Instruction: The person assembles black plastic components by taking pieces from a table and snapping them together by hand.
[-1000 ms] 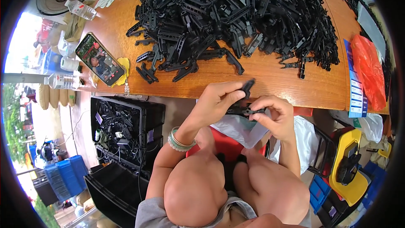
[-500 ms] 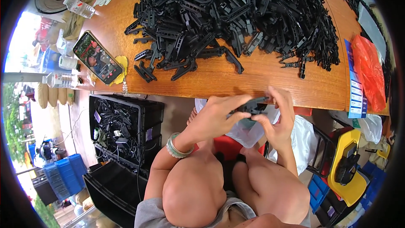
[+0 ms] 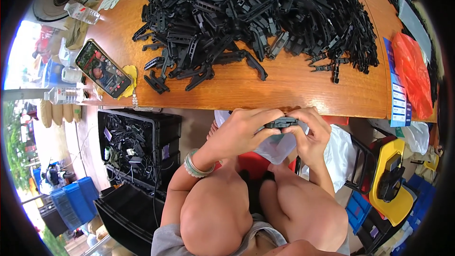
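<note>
Between my two hands, just in front of the table's near edge, is a small black plastic part held level. My left hand pinches its left end between thumb and fingers; a pale green bangle rings that wrist. My right hand is closed on the right end, thumb below and fingers above. The fingers cover both ends of the part. Beyond my hands, a big heap of similar black plastic parts covers much of the wooden table.
A phone leans on the table at left, near plastic bottles. Below stands a black crate of black parts and cables. A red plastic bag lies at right, above a yellow chair. A translucent bag hangs under my hands.
My right hand's fingers have closed in on the black part, and its thumb has moved up to it. The part now lies flatter between both hands. The view has shifted slightly.
</note>
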### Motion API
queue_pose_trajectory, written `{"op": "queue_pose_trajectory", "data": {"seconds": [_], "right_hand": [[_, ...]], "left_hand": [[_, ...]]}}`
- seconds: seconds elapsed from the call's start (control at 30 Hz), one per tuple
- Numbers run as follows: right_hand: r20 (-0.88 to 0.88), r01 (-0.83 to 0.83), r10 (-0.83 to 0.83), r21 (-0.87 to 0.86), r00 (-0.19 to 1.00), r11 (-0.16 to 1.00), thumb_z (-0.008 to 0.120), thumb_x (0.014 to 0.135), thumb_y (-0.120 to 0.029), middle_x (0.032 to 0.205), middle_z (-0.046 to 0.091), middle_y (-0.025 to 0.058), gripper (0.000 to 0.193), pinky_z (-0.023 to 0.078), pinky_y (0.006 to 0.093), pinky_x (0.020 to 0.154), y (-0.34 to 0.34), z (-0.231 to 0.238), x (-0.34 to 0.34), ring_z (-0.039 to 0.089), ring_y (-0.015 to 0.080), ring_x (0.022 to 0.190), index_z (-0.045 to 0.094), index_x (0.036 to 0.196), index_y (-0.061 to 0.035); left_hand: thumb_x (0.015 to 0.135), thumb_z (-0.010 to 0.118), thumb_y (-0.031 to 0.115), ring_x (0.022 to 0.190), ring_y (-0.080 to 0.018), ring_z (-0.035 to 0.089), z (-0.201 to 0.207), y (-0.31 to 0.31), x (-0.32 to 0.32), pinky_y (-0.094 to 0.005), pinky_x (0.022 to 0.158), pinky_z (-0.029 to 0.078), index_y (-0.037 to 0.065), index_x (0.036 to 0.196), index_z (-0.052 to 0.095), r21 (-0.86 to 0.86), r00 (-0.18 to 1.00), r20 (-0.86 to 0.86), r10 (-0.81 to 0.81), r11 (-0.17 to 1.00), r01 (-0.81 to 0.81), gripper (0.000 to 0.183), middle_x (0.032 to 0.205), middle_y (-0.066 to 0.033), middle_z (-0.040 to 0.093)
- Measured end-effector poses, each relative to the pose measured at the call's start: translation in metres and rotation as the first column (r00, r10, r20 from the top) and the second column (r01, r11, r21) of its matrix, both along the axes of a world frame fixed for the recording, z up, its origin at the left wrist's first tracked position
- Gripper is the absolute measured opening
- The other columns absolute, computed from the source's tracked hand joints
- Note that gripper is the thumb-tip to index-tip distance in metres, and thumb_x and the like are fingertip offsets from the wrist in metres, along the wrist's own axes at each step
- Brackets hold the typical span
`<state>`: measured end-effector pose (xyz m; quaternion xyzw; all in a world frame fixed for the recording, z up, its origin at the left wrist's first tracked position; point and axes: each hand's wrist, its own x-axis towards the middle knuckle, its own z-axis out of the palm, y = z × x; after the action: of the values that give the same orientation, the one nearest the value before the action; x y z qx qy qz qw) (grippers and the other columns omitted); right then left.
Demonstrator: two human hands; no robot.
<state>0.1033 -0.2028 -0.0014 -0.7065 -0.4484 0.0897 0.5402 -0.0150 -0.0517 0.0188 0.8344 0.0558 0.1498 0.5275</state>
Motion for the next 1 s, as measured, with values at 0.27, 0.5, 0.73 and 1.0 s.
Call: {"op": "queue_pose_trajectory", "data": {"seconds": [0.27, 0.5, 0.73, 1.0], "right_hand": [[-0.196, -0.297, 0.271, -0.121, 0.942, 0.947, 0.078, 0.064, -0.006, 0.088, 0.064, 0.0083, 0.034, 0.045, 0.0281, 0.068, -0.009, 0.022, 0.024, 0.060, 0.0196, 0.078, 0.066, 0.096, -0.0005], [0.501, 0.383, -0.280, -0.114, 0.819, 0.917, 0.070, 0.074, -0.004, 0.092, 0.058, 0.0102, 0.017, 0.043, 0.0368, 0.077, 0.013, -0.009, 0.097, 0.054, 0.0280, 0.088, 0.067, 0.090, -0.0034], [0.679, 0.247, -0.047, -0.201, 0.732, 0.948, 0.073, 0.063, -0.006, 0.089, 0.058, 0.0053, 0.020, 0.041, 0.0373, 0.076, 0.028, -0.002, 0.074, 0.052, 0.0258, 0.087, 0.065, 0.080, -0.0023], [-0.161, -0.028, -0.004, -0.196, 0.987, 0.980, 0.058, 0.082, 0.009, 0.093, 0.063, 0.0128, 0.029, 0.053, 0.0300, 0.065, 0.041, 0.009, 0.027, 0.066, 0.0214, 0.078, 0.057, 0.111, 0.0038]], "left_hand": [[0.080, 0.067, 0.007, 0.076, -0.0324, 0.062, -0.004, 0.011, 0.005, -0.0341, 0.064, 0.049, 0.001, 0.102, 0.062, -0.122, 0.981, -0.088, -0.172, 0.980, 0.160, 0.023, 0.089, -0.0160, 0.064], [0.081, 0.068, 0.016, 0.066, -0.0276, 0.056, -0.027, 0.041, 0.042, -0.0340, 0.055, 0.044, 0.003, 0.094, 0.062, 0.498, 0.943, 0.101, 0.318, 0.804, -0.325, 0.019, 0.077, -0.0101, 0.050], [0.080, 0.070, 0.019, 0.063, -0.0286, 0.054, -0.031, 0.029, 0.031, -0.0368, 0.053, 0.042, 0.002, 0.081, 0.053, 0.580, 0.898, 0.082, 0.431, 0.712, -0.395, 0.024, 0.075, -0.0100, 0.052], [0.092, 0.051, 0.003, 0.055, -0.0143, 0.060, -0.019, 0.024, 0.006, -0.0247, 0.049, 0.047, -0.006, 0.098, 0.052, -0.434, 0.905, -0.241, 0.350, 0.796, -0.423, 0.011, 0.076, -0.0116, 0.062]]}}
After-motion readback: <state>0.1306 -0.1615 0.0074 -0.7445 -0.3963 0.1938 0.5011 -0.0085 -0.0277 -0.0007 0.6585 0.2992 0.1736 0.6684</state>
